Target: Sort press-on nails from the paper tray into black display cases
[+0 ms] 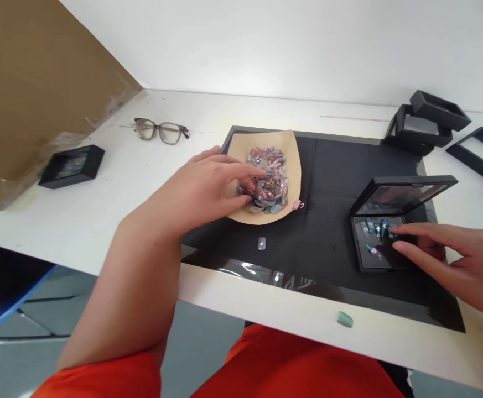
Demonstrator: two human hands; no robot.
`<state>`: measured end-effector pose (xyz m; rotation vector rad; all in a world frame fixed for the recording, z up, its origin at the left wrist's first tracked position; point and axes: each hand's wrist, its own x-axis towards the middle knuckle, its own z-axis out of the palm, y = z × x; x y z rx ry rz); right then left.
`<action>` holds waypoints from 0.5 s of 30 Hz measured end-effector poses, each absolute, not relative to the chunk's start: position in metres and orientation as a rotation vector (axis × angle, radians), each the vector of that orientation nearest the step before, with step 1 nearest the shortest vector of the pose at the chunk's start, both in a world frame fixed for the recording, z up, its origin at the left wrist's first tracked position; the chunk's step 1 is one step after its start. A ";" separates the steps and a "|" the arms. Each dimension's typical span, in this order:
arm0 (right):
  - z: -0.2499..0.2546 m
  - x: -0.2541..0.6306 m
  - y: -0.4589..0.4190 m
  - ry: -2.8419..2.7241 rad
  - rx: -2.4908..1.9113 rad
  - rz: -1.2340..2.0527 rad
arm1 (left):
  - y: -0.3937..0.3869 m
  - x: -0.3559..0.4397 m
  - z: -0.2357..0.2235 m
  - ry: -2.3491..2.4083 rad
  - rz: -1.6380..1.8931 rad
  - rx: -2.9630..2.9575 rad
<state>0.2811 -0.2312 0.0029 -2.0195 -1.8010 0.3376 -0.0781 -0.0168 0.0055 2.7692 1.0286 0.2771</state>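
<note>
Small glossy multicoloured plastic-looking nail tips (278,193) lying heaped in tan paper tray (294,171); teal tips (384,227) sitting in open black hinged case (361,258). Left hand (208,188) resting at heap, right hand (471,257) at case, both grips standing apart. Likely handling light, stiff, slippery; side edges suiting pinch.

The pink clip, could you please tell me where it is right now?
In the head view, the pink clip is right of centre, at the lower right edge of the tan paper, left of the open black case.
</note>
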 end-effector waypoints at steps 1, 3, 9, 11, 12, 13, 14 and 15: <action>0.002 0.281 -0.231 -1.808 -2.022 0.343 | -0.017 -0.077 0.006 1.037 0.266 2.755; 0.001 0.282 -0.232 -1.827 -2.018 0.341 | -0.018 -0.076 0.007 1.066 0.235 2.728; 0.000 0.284 -0.233 -1.857 -1.981 0.304 | -0.023 -0.075 0.010 1.122 0.395 2.632; 0.001 0.284 -0.233 -1.868 -1.981 0.297 | -0.027 -0.073 0.013 1.080 0.502 2.583; 0.001 0.284 -0.233 -1.873 -1.985 0.298 | -0.029 -0.071 0.015 1.061 0.545 2.565; 0.001 0.284 -0.232 -1.872 -1.991 0.303 | -0.031 -0.070 0.016 1.041 0.578 2.551; 0.001 0.284 -0.232 -1.865 -2.003 0.315 | -0.032 -0.069 0.018 1.023 0.598 2.542; 0.001 0.284 -0.232 -1.856 -2.017 0.333 | -0.033 -0.068 0.019 1.009 0.605 2.538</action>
